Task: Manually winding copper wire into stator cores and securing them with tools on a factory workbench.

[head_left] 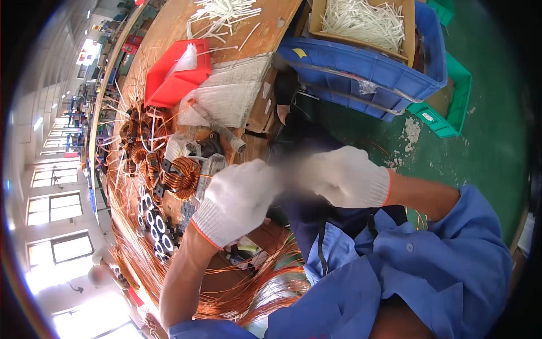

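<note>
Head view: left hand (240,195) and right hand (351,178), white-gloved, fingers curled; blur between, can't tell what they grasp. Copper-wound toroidal coil (182,177) sits just beside left hand, in from near edge of worn wooden workbench (271,37). White label (427,117), unreadable, on green crate (460,99). Green floor (488,150), bright windows (61,206).

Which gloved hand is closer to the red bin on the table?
The left hand: it's below and right of the red bin in the picture; the right hand is farther to the right.
</note>
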A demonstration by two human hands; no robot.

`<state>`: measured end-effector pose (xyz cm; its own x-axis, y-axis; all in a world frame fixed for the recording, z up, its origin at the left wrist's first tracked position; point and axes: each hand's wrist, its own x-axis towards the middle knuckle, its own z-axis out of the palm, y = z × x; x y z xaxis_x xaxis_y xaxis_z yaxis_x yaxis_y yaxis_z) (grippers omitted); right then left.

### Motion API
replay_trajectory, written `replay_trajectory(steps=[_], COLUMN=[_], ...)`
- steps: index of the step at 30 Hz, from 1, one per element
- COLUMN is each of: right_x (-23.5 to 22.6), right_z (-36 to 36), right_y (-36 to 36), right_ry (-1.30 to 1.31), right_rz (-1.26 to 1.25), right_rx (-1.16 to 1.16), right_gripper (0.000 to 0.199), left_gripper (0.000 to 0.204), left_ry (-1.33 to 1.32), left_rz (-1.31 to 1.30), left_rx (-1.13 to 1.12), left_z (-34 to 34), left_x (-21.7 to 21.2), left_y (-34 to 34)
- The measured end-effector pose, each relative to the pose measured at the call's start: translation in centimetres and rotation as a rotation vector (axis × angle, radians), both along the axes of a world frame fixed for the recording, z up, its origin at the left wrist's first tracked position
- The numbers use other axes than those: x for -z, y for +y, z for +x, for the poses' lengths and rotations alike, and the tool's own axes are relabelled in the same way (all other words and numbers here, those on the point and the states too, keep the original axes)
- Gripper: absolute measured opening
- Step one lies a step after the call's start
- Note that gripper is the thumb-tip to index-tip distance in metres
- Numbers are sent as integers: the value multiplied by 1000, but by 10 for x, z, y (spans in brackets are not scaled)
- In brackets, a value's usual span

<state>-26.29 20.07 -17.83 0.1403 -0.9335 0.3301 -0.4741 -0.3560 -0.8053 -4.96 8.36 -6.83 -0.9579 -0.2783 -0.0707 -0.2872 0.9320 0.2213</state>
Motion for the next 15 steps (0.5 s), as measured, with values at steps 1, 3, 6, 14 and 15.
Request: replay_trajectory(steps=[1, 3, 6, 14, 15], right_x=[2, 4, 4, -5, -7], right_z=[-5, -10, -14, -29, -29], right_y=[4, 10, 16, 35, 41], right_ry=[43, 129, 200, -159, -358], right_rz=[-30, -83, -235, -28, 174], right_rx=[-27, -85, -136, -170, -202], right_gripper=[21, 16, 14, 9, 7], left_gripper=[12, 12, 13, 7, 7], left_ry=[-2, -140, -200, -71, -80], left_rz=[2, 284, 507, 555, 573], left_rx=[4, -94, -57, 17, 17], left_z=[-5, -12, -31, -49, -50], left_x=[-2, -4, -7, 1, 0], left_y=[3, 10, 6, 29, 32])
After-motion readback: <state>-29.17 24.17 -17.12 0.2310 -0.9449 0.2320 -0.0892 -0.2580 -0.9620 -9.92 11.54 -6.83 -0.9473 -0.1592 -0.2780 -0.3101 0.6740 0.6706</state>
